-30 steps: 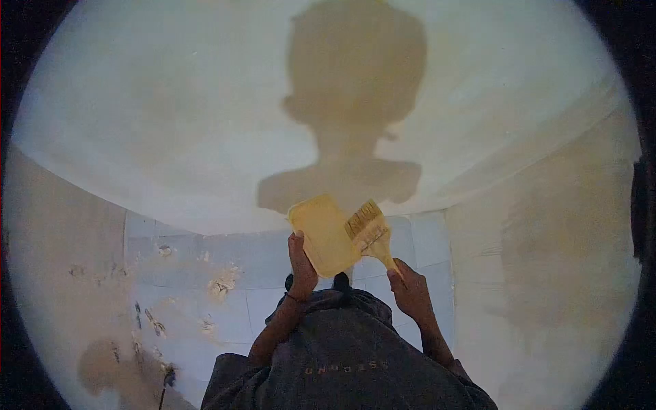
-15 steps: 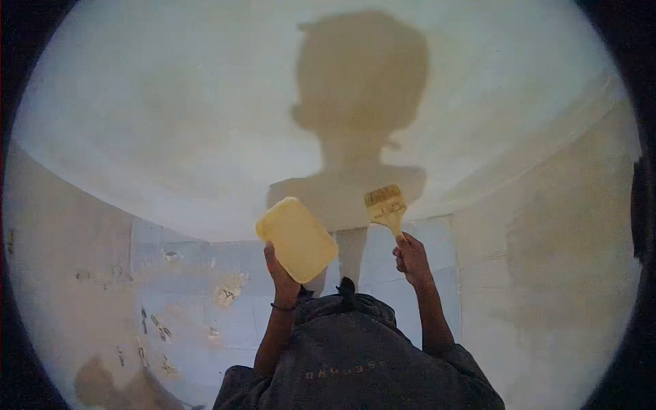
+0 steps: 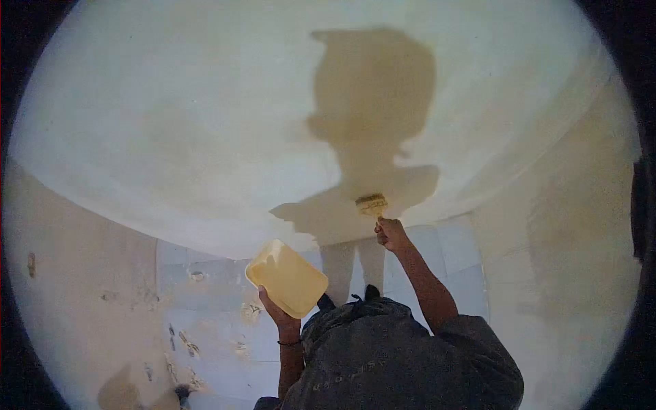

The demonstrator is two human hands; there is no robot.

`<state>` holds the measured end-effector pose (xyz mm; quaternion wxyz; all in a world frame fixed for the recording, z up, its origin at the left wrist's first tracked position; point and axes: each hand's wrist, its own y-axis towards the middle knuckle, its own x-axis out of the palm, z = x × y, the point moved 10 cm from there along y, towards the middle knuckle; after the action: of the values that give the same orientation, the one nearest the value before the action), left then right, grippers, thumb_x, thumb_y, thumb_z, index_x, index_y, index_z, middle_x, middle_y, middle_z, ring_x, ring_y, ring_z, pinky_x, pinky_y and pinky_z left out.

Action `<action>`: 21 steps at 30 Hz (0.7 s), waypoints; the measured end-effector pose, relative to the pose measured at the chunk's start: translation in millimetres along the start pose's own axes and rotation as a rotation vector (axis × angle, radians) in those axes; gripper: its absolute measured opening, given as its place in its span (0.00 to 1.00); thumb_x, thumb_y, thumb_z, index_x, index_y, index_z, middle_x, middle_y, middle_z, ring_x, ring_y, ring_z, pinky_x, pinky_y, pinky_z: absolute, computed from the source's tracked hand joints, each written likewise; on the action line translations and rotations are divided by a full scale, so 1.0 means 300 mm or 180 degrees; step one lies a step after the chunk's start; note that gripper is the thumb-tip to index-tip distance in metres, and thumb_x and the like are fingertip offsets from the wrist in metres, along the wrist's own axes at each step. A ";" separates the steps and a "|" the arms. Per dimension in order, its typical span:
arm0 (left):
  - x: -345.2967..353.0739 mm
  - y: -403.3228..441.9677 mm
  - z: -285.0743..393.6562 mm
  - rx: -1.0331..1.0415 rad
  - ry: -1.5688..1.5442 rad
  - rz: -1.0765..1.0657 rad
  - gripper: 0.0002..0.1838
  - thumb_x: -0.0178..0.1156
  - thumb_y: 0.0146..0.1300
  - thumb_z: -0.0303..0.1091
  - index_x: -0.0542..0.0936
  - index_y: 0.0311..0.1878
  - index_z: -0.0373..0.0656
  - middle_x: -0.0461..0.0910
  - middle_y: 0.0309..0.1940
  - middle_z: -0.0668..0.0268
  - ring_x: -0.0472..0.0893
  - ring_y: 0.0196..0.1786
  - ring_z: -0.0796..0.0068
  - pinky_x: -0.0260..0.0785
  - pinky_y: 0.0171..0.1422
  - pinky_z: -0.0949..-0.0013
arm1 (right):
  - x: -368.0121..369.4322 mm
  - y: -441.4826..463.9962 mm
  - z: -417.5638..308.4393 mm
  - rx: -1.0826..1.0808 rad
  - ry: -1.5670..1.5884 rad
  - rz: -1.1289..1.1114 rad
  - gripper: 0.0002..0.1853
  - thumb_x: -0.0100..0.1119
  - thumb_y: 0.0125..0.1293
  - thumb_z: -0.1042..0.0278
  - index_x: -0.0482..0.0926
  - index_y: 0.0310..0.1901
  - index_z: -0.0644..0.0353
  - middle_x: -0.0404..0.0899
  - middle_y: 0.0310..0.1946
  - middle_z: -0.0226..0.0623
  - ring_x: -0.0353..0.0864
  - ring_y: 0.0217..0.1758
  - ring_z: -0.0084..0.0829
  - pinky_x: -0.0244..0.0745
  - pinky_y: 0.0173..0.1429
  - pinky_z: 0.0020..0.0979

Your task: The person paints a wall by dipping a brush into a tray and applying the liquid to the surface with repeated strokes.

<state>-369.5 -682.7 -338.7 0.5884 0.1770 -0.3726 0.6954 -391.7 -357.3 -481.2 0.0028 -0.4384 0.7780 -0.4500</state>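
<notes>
My left hand [image 3: 279,313] grips the lower left edge of a pale yellow rectangular tub [image 3: 287,279], tilted in front of my body. A wide brush [image 3: 372,205] is in my right hand [image 3: 391,234], its fingers wrapped round the handle. The bristles point up and away from me, over the shadowed lower part of the pale wall [image 3: 239,157]. Whether they touch the wall I cannot tell. The tub and the brush are apart.
Blue-grey floor sheeting [image 3: 225,324] with pale splatters and debris lies below on the left. Side walls [image 3: 82,273] rise at left and right. My shadow [image 3: 376,89] falls on the wall ahead. A dark object [image 3: 639,208] stands at the right edge.
The brush has left its place against the tub and moved forward toward the wall with my right arm stretched out. My left hand and the tub have moved left and closer to my body.
</notes>
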 end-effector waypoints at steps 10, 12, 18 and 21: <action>0.075 -0.063 -0.017 -0.0301 -0.0076 -0.0440 0.29 0.38 0.61 0.55 0.58 0.59 0.46 0.63 0.56 0.59 0.67 0.55 0.59 0.62 0.57 0.54 | 0.145 -0.426 -0.229 -0.0514 -0.0070 -0.0192 0.12 0.48 0.61 0.61 0.70 0.36 0.62 0.64 0.15 0.26 0.53 0.10 0.14 0.47 0.12 0.18; 0.067 -0.056 -0.035 -0.0419 -0.0134 -0.0587 0.29 0.38 0.61 0.55 0.57 0.60 0.46 0.63 0.56 0.59 0.66 0.55 0.59 0.62 0.57 0.54 | 0.170 -0.521 -0.270 -0.0643 -0.0067 -0.0230 0.11 0.48 0.61 0.61 0.70 0.37 0.61 0.63 0.15 0.26 0.53 0.10 0.13 0.47 0.12 0.17; 0.093 -0.075 -0.054 -0.0580 -0.0246 -0.0769 0.29 0.37 0.61 0.55 0.57 0.60 0.47 0.62 0.57 0.60 0.66 0.56 0.59 0.61 0.57 0.54 | 0.279 -0.782 -0.414 -0.1160 -0.0147 -0.0692 0.11 0.46 0.62 0.60 0.70 0.39 0.59 0.63 0.16 0.24 0.51 0.11 0.11 0.45 0.12 0.16; 0.097 -0.090 -0.054 -0.0551 -0.0185 -0.0676 0.29 0.37 0.61 0.55 0.57 0.60 0.47 0.62 0.57 0.59 0.67 0.56 0.58 0.61 0.57 0.53 | 0.334 -0.886 -0.480 -0.1311 -0.0087 -0.0759 0.12 0.46 0.63 0.58 0.70 0.40 0.58 0.63 0.17 0.23 0.50 0.10 0.10 0.44 0.12 0.15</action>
<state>-347.8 -650.1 -321.0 0.6607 0.1842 -0.4273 0.5890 -330.0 -381.4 -169.6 -0.1294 -0.5245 0.7960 -0.2729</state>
